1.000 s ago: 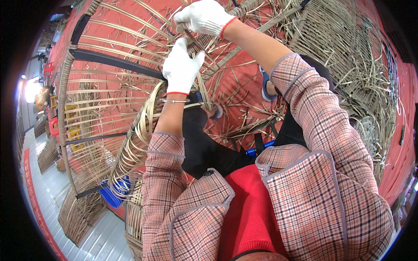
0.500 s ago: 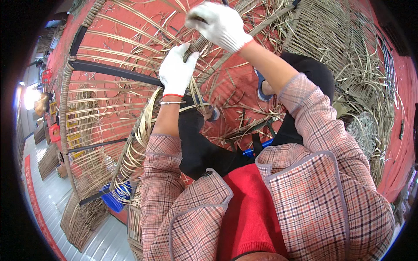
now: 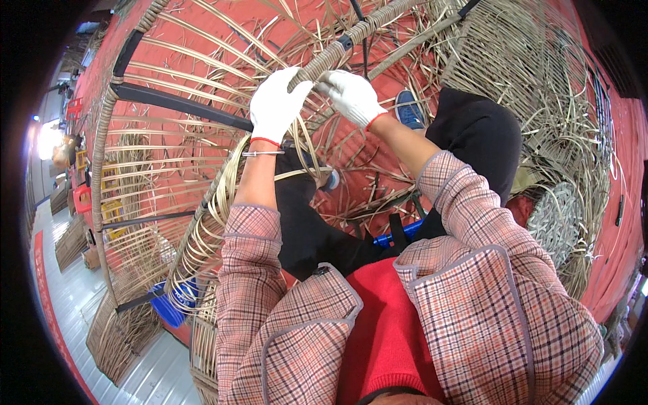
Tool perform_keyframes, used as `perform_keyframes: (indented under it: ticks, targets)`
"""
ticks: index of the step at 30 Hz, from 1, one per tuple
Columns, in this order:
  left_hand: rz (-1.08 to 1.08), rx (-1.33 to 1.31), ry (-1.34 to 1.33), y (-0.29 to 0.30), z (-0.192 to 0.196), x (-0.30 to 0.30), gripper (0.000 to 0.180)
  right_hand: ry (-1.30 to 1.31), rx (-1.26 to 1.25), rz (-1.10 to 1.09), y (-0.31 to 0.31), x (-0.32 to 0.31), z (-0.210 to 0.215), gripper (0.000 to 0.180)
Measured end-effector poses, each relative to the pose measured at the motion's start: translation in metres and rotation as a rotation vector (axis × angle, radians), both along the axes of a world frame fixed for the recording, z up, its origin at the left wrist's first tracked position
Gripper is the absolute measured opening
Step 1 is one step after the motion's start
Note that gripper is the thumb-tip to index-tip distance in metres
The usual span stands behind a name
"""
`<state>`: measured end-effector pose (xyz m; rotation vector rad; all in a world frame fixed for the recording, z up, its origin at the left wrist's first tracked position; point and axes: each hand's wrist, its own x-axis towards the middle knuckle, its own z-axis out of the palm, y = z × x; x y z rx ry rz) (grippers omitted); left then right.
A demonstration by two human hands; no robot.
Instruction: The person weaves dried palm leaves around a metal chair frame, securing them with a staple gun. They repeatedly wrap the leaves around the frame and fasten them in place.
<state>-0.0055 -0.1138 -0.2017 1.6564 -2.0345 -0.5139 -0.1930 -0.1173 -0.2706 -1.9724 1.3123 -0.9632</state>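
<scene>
White knitted gloves cover both hands. My left hand (image 3: 275, 106) is closed around the end of a frame bar (image 3: 324, 59) wrapped in tan cane. Just right of it, my right hand (image 3: 352, 98) has its fingers bent together against the bar's near side; what they pinch is hidden behind them. Loose cane strips (image 3: 305, 145) hang down below my left hand. The bar belongs to a large frame strung with pale parallel strips (image 3: 202, 62), with a black crossbar (image 3: 182, 106) running up to my left wrist.
Cut strips litter the red floor covering (image 3: 368, 145) around my shoes. Woven cane panels (image 3: 499, 67) lie at the right. A blue plastic container (image 3: 174, 307) stands behind the coiled strips (image 3: 219, 202) at lower left. Another woven piece (image 3: 118, 341) rests on pale flooring.
My right hand has come down and toward me from above the bar to beside my left hand. The left keeps its hold on the bar, almost in place.
</scene>
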Motion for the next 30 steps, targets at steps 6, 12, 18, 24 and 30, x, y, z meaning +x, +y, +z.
perform_keyframes:
  ticks: [6,12,18,24,30]
  targets:
    - [0.007,-0.094,-0.023,0.004,0.005,-0.007,0.036,0.104,0.062,-0.006,0.023,0.001,0.031,0.028]
    - [0.103,-0.264,0.064,0.014,0.008,-0.024,0.033,-0.038,0.402,0.126,-0.008,-0.003,0.084,0.039]
    - [0.17,-0.24,0.065,0.005,0.013,-0.023,0.018,-0.33,0.717,0.225,-0.026,-0.001,0.129,0.037]
    - [0.175,-0.143,0.16,-0.006,0.019,-0.022,0.018,-0.378,0.329,0.141,-0.031,-0.128,0.156,0.034]
    - [0.09,-0.113,0.231,-0.017,0.018,-0.006,0.015,0.663,0.585,-0.517,0.107,-0.333,-0.022,0.047]
